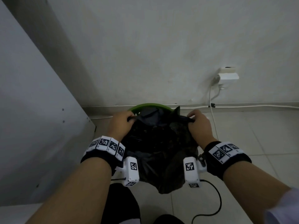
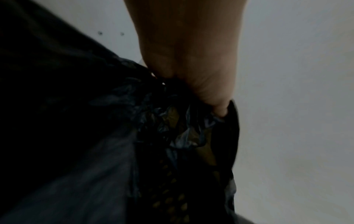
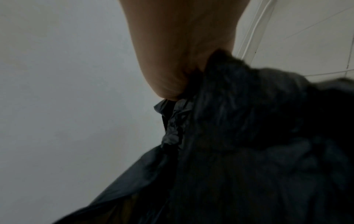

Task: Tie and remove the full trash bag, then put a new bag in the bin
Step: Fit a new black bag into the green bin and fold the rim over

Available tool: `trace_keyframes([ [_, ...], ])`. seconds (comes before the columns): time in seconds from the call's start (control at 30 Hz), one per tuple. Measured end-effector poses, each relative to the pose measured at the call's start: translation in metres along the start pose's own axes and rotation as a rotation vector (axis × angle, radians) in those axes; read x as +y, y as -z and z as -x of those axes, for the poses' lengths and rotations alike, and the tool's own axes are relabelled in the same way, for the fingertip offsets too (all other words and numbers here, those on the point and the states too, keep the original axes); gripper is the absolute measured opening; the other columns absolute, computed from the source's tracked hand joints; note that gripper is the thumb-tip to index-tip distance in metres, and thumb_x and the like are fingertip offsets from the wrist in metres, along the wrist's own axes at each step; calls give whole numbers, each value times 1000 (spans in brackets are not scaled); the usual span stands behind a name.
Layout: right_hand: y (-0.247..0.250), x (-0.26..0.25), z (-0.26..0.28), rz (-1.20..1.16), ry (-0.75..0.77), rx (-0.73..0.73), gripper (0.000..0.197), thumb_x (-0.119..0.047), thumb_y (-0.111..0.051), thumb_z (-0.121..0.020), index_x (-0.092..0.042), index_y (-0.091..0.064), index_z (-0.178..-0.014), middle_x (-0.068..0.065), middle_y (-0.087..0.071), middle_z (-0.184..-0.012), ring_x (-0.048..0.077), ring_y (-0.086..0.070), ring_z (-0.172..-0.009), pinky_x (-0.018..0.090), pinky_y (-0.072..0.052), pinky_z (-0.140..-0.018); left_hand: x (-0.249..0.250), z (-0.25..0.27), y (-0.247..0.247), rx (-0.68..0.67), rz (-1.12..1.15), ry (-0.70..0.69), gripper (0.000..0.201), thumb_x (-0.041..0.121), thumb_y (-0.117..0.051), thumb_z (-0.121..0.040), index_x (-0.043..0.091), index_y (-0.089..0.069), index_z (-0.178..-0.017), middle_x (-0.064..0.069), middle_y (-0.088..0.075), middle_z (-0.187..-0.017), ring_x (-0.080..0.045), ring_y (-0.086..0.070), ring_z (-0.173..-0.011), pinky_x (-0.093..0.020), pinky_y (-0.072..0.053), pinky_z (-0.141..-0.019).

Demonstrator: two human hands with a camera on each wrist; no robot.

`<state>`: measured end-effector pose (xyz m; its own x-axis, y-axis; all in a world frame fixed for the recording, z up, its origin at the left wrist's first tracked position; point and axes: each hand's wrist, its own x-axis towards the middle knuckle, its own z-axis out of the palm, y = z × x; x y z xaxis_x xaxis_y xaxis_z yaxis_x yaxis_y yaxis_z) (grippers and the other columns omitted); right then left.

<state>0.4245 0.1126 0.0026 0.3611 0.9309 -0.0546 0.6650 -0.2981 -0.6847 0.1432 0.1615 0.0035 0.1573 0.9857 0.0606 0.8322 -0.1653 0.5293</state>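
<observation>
Both wrists hover over the black trash bag [image 1: 159, 147], which sits in the green bin [image 1: 150, 106]. Left hand [image 1: 122, 122] and right hand [image 1: 199, 125] fingers curl tightly around its gathered rim, either side.

Your left hand [image 1: 120, 122] grips a bunched edge of the black crinkled plastic trash bag [image 1: 159, 147] on its left side, and your right hand [image 1: 199, 125] grips the opposite edge, fingers curled round the plastic. The bag sits in a round green plastic bin [image 1: 149, 106] on the pale tiled floor [image 1: 242, 135], close to the white wall [image 1: 145, 54]. A white plug adapter [image 1: 226, 76] hangs on that wall, its white cable [image 1: 212, 113] trailing down.
</observation>
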Motion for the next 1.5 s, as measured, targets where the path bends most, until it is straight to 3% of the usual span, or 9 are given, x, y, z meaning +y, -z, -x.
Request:
trace_keyframes([
  [0.23,15,8,-15,-134,-47,-108,41,13,-39,-63,-20,-62,-54,2,-69,-80,22,-65,-85,13,-45,-74,19,-32,30,425,467,471,16,15,-41,-98,8,-48,-109,-10,-53,-96,-23,-46,-86,-23,-27,-70],
  [0.33,16,12,-26,-114,-179,-84,40,9,-43,-67,-24,-62,-55,5,-70,-78,24,-65,-82,22,-44,-72,12,-40,33,483,417,404,18,-2,-43,-87,10,-39,-99,-10,-47,-93,-22,-42,-80,-19,-26,-67],
  [0.53,4,-4,-18,230,-12,192,42,-11,-61,-70,-26,-65,-109,8,-51,-115,31,-42,-111,43,-37,-90,-10,-53,18,323,-148,30,25,-4,-59,-77,18,-68,-69,-4,-47,-92,-28,-45,-85,-34,-39,-69],
  [0.6,1,-19,-11,223,221,267,34,-9,-60,-68,-21,-68,-99,8,-52,-105,29,-48,-100,38,-41,-83,-11,-55,11,219,-52,66,8,5,-55,-88,11,-60,-84,0,-43,-82,-24,-45,-74,-31,-36,-64],
  [0.7,-13,-31,-1,162,442,-43,30,-22,-44,-79,-16,-73,-86,6,-59,-93,28,-60,-82,31,-51,-70,-7,-56,8,89,8,107,8,13,-46,-97,6,-50,-100,2,-42,-83,-21,-45,-70,-28,-29,-60],
  [0.83,-28,-29,-8,390,365,-271,43,-25,-43,-84,-27,-65,-120,3,-56,-127,32,-51,-113,43,-49,-90,1,-56,16,117,-37,84,32,-8,-42,-90,11,-57,-110,-7,-43,-115,-22,-44,-79,-28,-35,-70],
  [1.07,-37,-13,-52,350,144,-301,54,-38,-52,-92,-39,-36,-144,6,-24,-155,38,-29,-136,49,-34,-110,-13,-75,12,237,164,290,14,-3,-45,-88,-2,-59,-89,11,-34,-82,-4,-44,-60,-10,-36,-54],
  [1.3,-51,-4,-73,227,-27,-513,70,-52,-56,-88,-33,-27,-149,9,-39,-148,29,-41,-134,33,-36,-106,-16,-66,-16,-305,-275,234,49,60,-27,-97,34,-45,-136,-1,-47,-142,-28,-48,-126,-48,-31,-105],
  [1.5,-57,5,-74,168,-195,-520,68,-57,-63,-80,-23,-41,-134,11,-61,-126,31,-57,-115,35,-45,-95,-50,-68,-32,-457,-129,562,78,62,-3,-96,12,-56,-125,-19,-60,-126,-37,-54,-116,-47,-33,-106],
])
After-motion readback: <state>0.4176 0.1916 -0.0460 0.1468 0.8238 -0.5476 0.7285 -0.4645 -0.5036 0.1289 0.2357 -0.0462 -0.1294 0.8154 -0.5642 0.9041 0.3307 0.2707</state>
